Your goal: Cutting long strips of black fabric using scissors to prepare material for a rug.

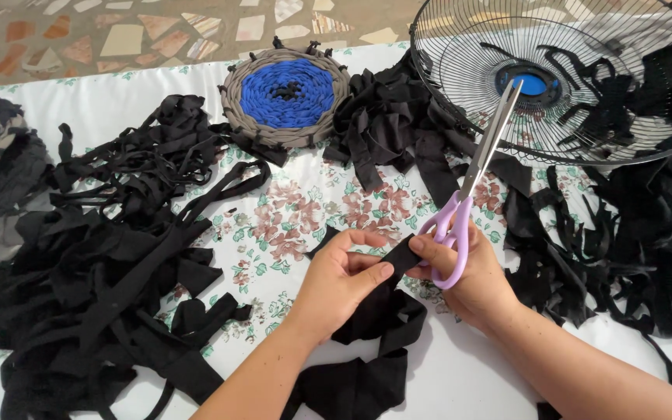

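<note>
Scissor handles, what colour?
Lilac, on the scissors in the right hand; head view.

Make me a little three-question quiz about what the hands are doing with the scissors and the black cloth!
1. True or false: the right hand holds the purple-handled scissors with the blades pointing up and away from the person.
2. What does the left hand pinch? A) a black fabric strip B) the fan guard C) the round woven mat
3. Fill in: the middle of the round woven mat is mostly ____ in colour.

Key: 1 true; 2 A; 3 blue.
</note>
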